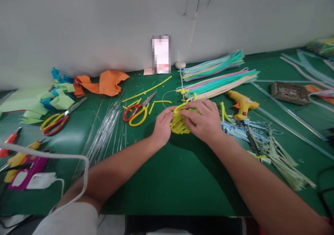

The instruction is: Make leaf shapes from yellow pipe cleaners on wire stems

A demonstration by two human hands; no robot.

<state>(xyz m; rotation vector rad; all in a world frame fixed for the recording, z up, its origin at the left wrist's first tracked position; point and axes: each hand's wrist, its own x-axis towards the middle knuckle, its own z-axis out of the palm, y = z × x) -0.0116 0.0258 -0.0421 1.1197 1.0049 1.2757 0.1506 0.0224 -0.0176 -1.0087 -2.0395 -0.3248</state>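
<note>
Between my two hands is a yellow piece [180, 125] of fuzzy pipe cleaners, bent into rows of loops, held above the table. My left hand [164, 123] pinches its left edge with thumb and fingers. From the right, my right hand [205, 118] closes over its upper part, hiding some of it. A thin wire curves up by the fingers. Scissors [138, 111] with red and yellow handles lie left of my left hand, among short cut lengths of yellow pipe cleaner [147, 88]. Just beyond my right hand are bundles of coloured pipe cleaners [221, 83].
A yellow glue gun [242, 104] and thin blue and pale green strands [281, 158] lie at right. Metal wires [106, 134], a second pair of scissors [62, 118] and crumpled orange paper [109, 83] are at left. A white cable [86, 172] crosses near my left arm. A phone [161, 54] leans on the wall.
</note>
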